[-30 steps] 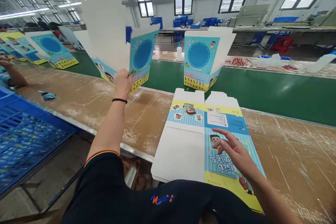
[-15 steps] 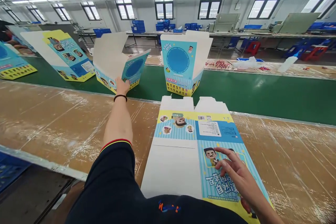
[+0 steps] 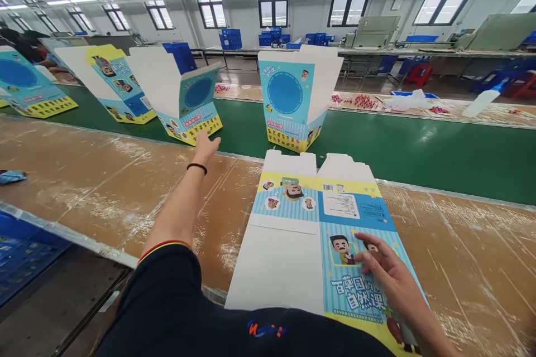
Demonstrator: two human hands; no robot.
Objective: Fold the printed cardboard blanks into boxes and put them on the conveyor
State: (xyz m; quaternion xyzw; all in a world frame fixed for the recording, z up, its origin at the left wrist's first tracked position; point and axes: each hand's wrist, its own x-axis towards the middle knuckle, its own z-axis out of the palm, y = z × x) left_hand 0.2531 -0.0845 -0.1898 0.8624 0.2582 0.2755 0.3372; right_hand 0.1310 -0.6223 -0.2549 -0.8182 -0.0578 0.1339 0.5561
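I am letting go of the tilted blue cardboard box [image 3: 190, 103] at eleven o'clock, left hand [image 3: 205, 149] open just beside it, right hand [image 3: 391, 273] well apart, fingers spread on the flat printed carton [image 3: 288, 268] at one o'clock.

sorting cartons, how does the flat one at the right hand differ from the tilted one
The flat carton lies unfolded on the table; the tilted carton sits folded on the green belt. Its top flaps stand open, the flat one's lie flat. Both share the same print.
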